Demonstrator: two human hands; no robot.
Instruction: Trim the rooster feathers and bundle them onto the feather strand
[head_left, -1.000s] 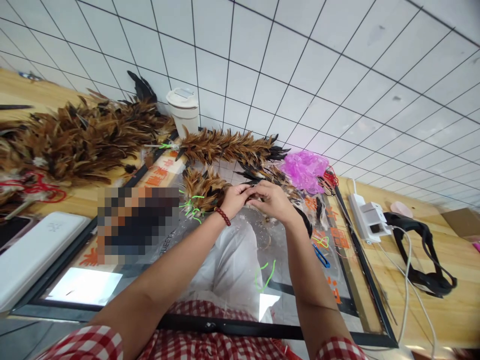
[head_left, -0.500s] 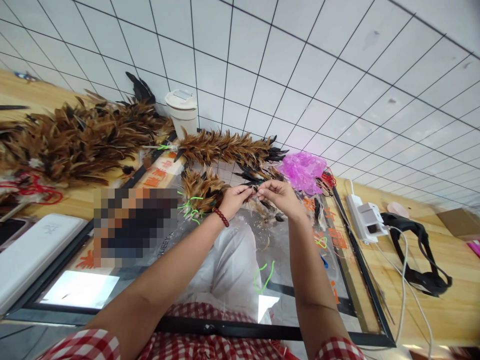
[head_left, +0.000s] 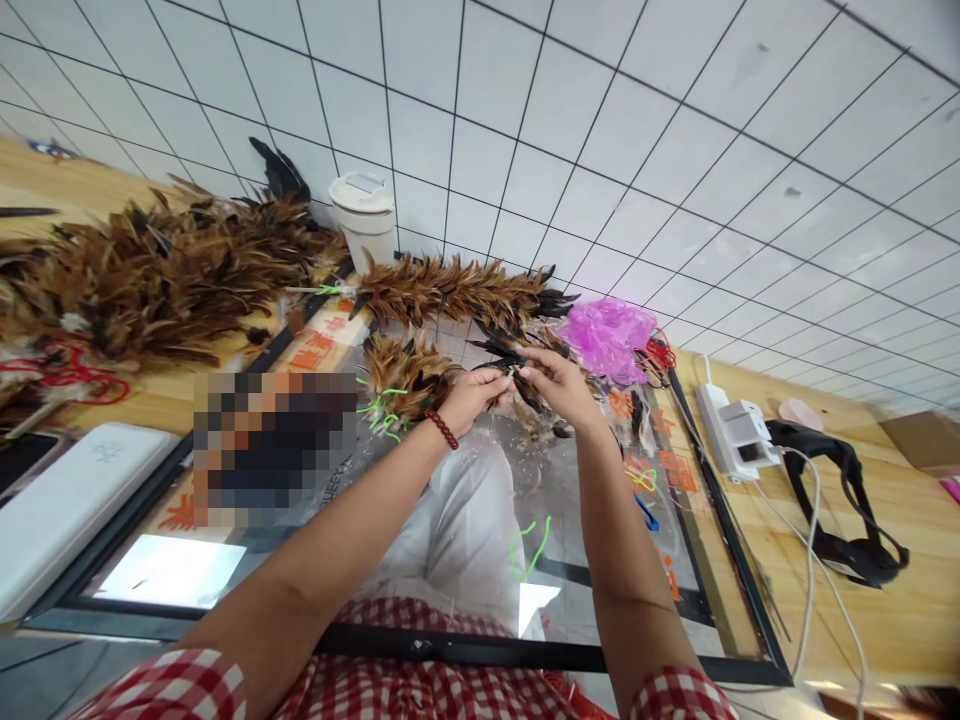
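My left hand (head_left: 474, 400), with a red bead bracelet at the wrist, is closed in a pinch. A small pale tip shows at its fingertips; its kind is too small to tell. Close beside it, the thumb and fingers of my right hand (head_left: 561, 388) are bent together, and whatever they grip is hidden. Dark loose feathers (head_left: 499, 346) lie behind the fingertips. Left of my left hand is a brown feather bundle (head_left: 405, 375) with green strings (head_left: 382, 408). Beyond both hands stretches a long strip of brown feathers (head_left: 457, 293).
A white lidded cup (head_left: 365, 222) stands by the tiled wall. A large feather pile (head_left: 142, 270) and a white power bank (head_left: 90, 510) lie left. At right are a pink plastic bag (head_left: 611, 335), a power strip (head_left: 731, 430) with cables and a black strap (head_left: 840, 500). A black-framed glass panel (head_left: 450, 645) lies below my arms.
My right hand has shifted slightly up and left, its fingers less tightly pinched. The pale tip now shows at my left fingertips. The view has tilted a little.
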